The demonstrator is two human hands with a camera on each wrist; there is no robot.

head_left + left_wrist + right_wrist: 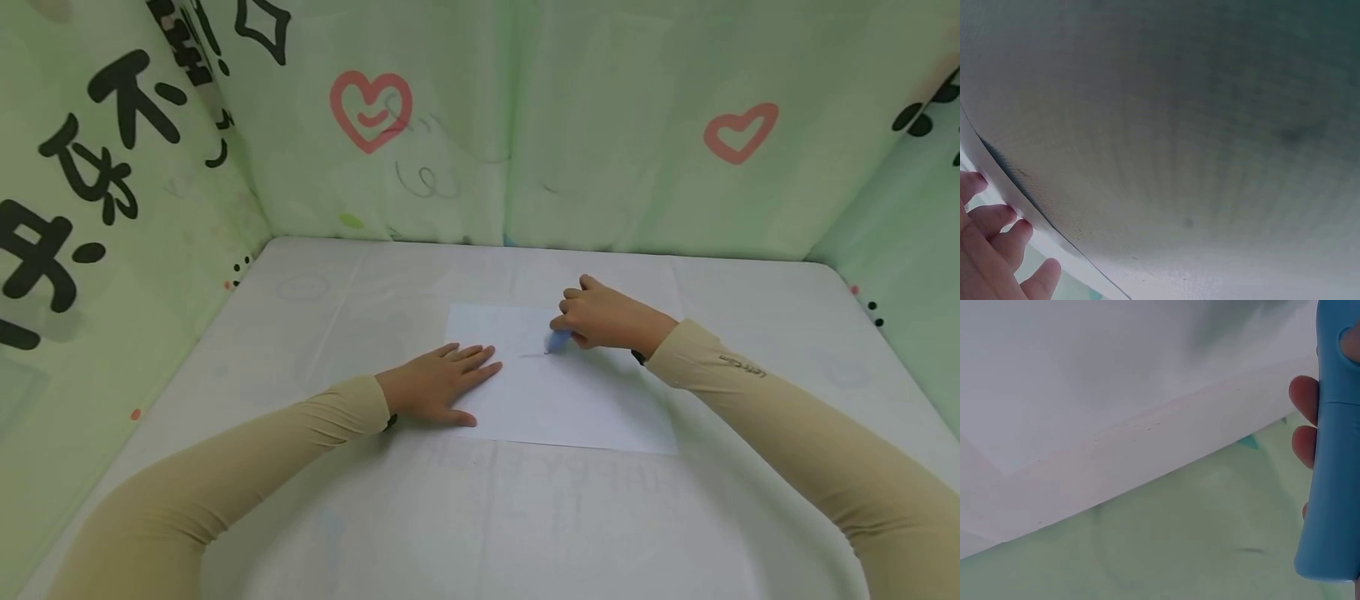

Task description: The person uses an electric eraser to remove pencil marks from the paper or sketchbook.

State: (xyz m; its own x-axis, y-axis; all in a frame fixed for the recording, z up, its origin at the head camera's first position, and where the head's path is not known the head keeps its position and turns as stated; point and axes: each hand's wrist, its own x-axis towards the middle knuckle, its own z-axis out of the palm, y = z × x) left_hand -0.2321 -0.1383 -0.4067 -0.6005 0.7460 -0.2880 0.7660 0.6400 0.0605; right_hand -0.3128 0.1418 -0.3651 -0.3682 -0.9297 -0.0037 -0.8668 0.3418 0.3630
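A white sheet of paper (577, 408) lies on the white-covered table. My left hand (441, 385) rests flat on its left part, fingers spread; in the left wrist view the fingers (1013, 240) show at the lower left. Above the sheet's upper middle, my right hand (606, 317) grips a thick blue pen-like device (1332, 462), smooth and rounded at its end. The thumb (1351, 342) sits in a recess on its side. In the head view its tip points down right at the paper, by a short faint line (532, 356).
The white table cover (360, 517) stretches around the sheet. Pale green cloth walls (600, 125) with black characters and red hearts (371, 137) stand behind and on both sides of the table.
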